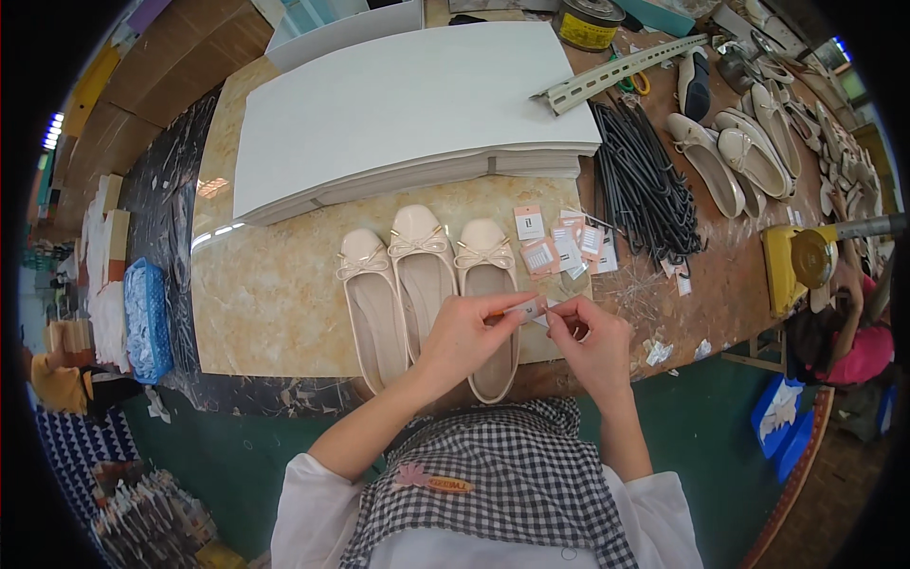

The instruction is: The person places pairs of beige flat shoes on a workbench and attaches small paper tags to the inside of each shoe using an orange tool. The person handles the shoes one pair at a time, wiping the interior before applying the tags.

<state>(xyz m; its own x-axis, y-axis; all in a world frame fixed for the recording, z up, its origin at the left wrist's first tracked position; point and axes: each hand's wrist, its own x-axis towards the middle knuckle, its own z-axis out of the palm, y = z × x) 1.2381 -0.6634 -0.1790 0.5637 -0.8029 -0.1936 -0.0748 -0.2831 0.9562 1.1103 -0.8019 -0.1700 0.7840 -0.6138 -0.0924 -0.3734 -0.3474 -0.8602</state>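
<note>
White and peach, clamped in the grip of the left hand [464, 329] at centre: a small tag [521, 310]. At its right edge, the right hand [597, 335], fingertips together, exact hold too small to tell. Seemingly mid-handling. Just beyond, on the tabletop [275, 308], three beige shoes [418, 275], none visibly tagged; to their right, loose tags [566, 248] left.

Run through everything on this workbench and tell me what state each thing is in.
Left hand: pinching a small tag
Right hand: fingers bent at the tag's end, pinch unclear
Small tag: held above the table
Three beige shoes: upright, side by side
Loose tags: scattered, some overlapping
White sheets: stacked flat
Black sticks: heaped
</note>
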